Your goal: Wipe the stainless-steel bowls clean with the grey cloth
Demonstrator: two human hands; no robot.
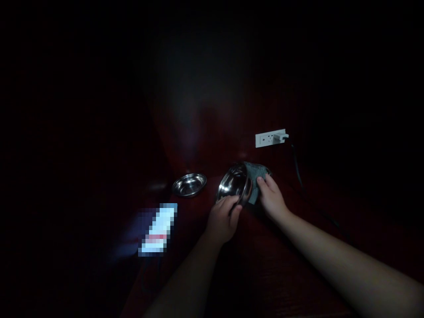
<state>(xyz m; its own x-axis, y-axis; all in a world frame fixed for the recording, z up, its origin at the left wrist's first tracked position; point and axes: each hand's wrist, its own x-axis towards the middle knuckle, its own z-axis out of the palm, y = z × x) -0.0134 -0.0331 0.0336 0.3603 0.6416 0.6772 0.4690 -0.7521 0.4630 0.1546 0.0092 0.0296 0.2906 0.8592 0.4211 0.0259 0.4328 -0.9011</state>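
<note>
A shiny steel bowl [230, 182] is tilted on its side, its hollow facing left. Gripping its near rim is my left hand [222, 220], thumb outside and fingers over the edge. My right hand [273, 198] pinches a grey-green cloth [253, 176], which lies against the right, outer side of the bowl. Part of another metal rim shows behind the cloth; what it belongs to is hidden. To the left, a second shallow steel bowl [190, 184] sits upright on the dark red surface, apart from both hands.
A lit phone-like screen [159, 229], blurred out, is at the left. On the back wall is a white socket panel [265, 139] with a plugged-in charger [281, 137]; its dark cable [296, 165] runs down to the right. The surroundings are very dark.
</note>
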